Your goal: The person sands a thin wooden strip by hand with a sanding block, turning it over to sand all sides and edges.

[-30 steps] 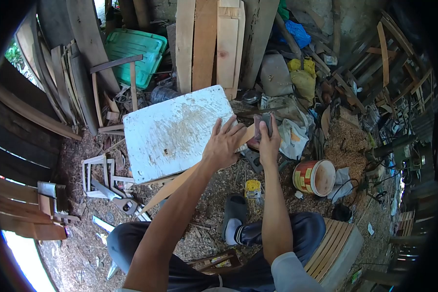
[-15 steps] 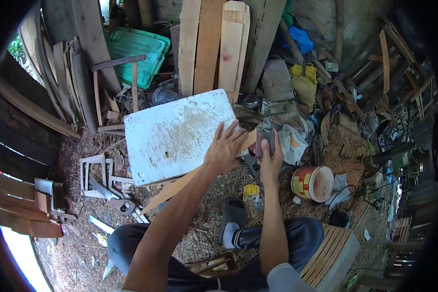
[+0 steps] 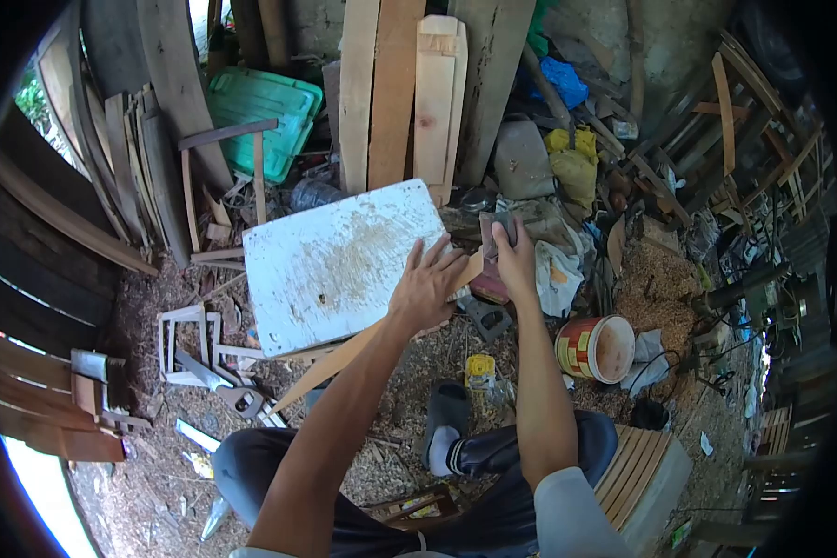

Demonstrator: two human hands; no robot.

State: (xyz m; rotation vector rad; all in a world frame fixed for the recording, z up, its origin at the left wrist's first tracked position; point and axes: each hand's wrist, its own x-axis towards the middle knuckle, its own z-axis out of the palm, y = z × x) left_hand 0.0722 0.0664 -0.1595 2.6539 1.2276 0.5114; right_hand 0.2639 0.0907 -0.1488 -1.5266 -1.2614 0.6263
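My left hand (image 3: 425, 284) holds a thin, pale wooden strip (image 3: 330, 365) at the right edge of a white, scuffed board (image 3: 339, 256). Its fingers are spread over the strip, whose far end juts out past them. From there the strip runs back under my left forearm toward my knee. In my right hand (image 3: 515, 260) is a dark, brownish sanding block (image 3: 495, 232), gripped with the thumb on top. The block sits just beyond the strip's far end. A reddish piece (image 3: 490, 286) shows below it, partly covered by the strip and hand.
Planks (image 3: 395, 102) lean behind the board. A hand saw (image 3: 223, 383) and a small wooden frame (image 3: 188, 344) lie at left on shavings. To the right stand a red-and-yellow bucket (image 3: 595, 350) and a slatted wooden piece (image 3: 631, 470). A green plastic lid (image 3: 265, 116) leans at the back.
My right hand has moved up and slightly left with the sanding block, past the strip's end, uncovering the reddish piece. My left hand stays in place on the strip.
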